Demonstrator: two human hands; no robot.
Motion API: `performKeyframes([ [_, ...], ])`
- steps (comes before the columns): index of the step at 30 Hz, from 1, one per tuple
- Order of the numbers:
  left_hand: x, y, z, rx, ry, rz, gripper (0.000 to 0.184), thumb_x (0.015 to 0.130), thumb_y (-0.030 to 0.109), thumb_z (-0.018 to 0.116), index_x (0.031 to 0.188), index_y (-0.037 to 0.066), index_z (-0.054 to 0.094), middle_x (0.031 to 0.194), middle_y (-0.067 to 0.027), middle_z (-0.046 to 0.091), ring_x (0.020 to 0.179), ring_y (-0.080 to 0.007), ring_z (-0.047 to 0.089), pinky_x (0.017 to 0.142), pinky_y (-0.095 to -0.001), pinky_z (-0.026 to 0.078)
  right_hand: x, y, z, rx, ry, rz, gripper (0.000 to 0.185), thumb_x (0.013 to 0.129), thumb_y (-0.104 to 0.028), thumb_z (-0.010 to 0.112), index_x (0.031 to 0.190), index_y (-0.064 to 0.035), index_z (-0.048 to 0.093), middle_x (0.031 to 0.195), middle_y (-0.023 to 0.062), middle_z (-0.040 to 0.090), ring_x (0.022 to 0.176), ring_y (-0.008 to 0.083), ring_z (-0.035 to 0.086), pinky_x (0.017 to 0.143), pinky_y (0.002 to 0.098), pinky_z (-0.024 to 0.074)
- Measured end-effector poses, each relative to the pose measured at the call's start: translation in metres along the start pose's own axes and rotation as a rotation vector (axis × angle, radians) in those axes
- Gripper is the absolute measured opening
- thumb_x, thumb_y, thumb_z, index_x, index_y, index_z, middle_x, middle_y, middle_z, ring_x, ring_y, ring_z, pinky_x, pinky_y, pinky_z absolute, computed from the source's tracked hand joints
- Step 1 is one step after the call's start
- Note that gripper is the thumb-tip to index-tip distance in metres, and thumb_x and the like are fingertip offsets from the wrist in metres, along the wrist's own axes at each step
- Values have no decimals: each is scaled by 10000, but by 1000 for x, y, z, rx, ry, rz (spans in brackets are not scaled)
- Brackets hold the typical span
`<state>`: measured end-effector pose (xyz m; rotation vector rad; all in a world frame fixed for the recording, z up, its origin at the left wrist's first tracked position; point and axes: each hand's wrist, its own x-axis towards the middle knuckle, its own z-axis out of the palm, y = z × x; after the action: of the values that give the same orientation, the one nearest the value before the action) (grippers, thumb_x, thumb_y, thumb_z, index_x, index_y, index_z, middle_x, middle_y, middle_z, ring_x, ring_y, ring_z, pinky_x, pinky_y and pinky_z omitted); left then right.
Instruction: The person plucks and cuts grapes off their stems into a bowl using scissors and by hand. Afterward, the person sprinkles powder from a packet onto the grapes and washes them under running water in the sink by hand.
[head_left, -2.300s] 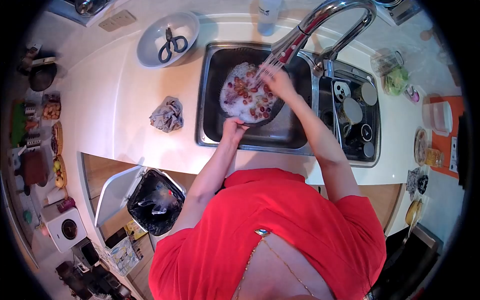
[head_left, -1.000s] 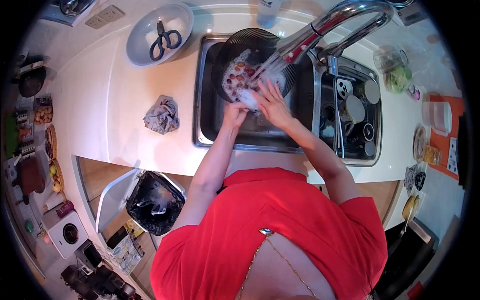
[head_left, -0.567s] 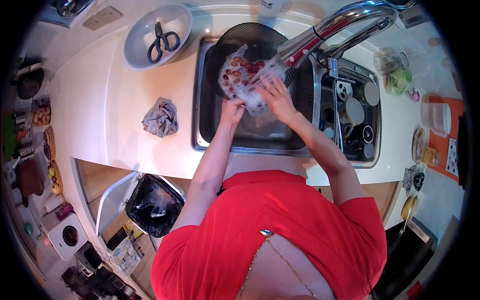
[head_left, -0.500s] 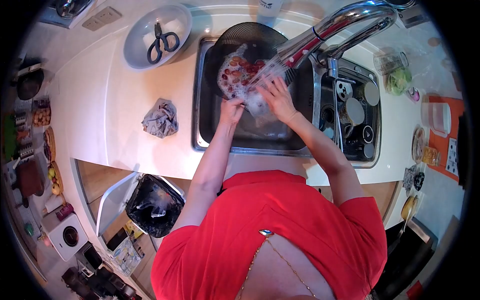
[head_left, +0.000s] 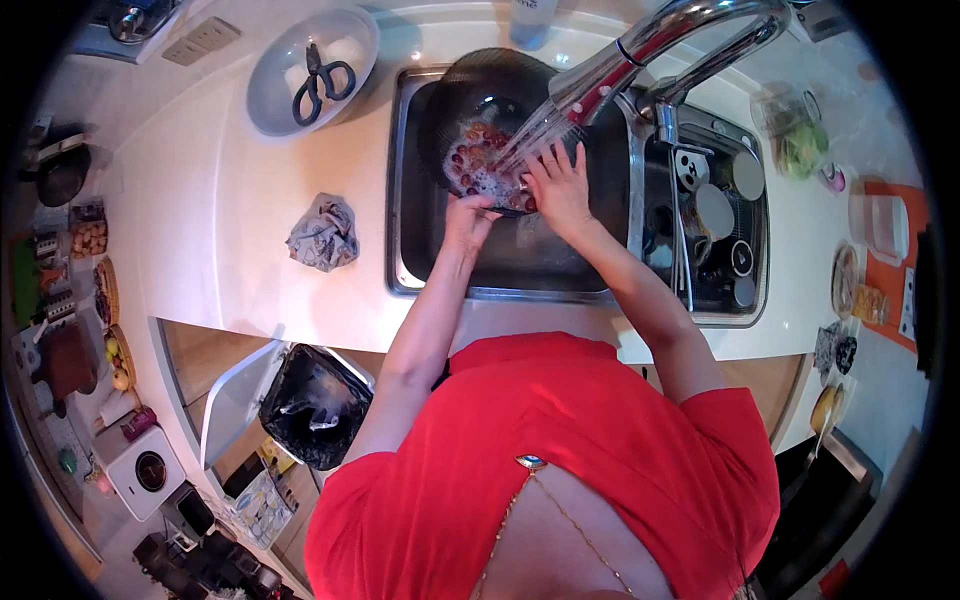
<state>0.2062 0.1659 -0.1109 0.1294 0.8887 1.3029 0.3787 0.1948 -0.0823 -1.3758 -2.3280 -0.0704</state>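
In the sink (head_left: 410, 250) a dark, ribbed colander (head_left: 490, 72) stands tilted, with small round red fruits (head_left: 478, 158) and foam in its lower part. They look like grapes or cherry tomatoes. My left hand (head_left: 468, 222) grips the near rim of the colander, thumb on top. My right hand (head_left: 562, 190) is open, fingers spread, at the right side of the rim beside the fruits. Water from the chrome faucet (head_left: 590, 85) runs onto the fruits next to my right fingertips.
Left on the counter are a pale bowl (head_left: 262, 95) with black scissors (head_left: 312, 85) and a crumpled bag (head_left: 325, 233). Cups (head_left: 712, 212) stand in the right basin's rack. Below the counter is an open bin (head_left: 315, 405) with a black liner.
The colander's near rim has come up, and the foamy water spilling over it has mostly gone. My right hand has shifted slightly, its fingers spread wider. My left hand still holds the rim.
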Motion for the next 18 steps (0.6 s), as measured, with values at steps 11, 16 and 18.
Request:
performKeyframes([
  [11,-26,-13,-11,-46,-114,-377,586,579,-32,454,1163,-58,427,1066,-206,546,936,-383,572,764,-558,512,-10,-13,-39,205,-671,144,680,797,-411,595,1373,-204,297,1457,182,129,1330,422,125,1006,628,172],
  [16,-21,-18,-18,30,-194,-441,554,589,21,474,1127,-109,450,1077,-231,550,957,-389,567,829,-540,481,2,-1,-37,194,-687,34,808,723,-425,675,1390,-256,252,1461,193,85,1334,434,75,1011,639,127],
  [18,-25,-13,-17,44,-206,-436,540,583,26,476,1105,-113,464,1056,-240,556,938,-391,574,797,-534,500,12,6,-31,209,-675,51,807,721,-427,676,1389,-258,255,1461,193,85,1335,433,71,1014,635,126],
])
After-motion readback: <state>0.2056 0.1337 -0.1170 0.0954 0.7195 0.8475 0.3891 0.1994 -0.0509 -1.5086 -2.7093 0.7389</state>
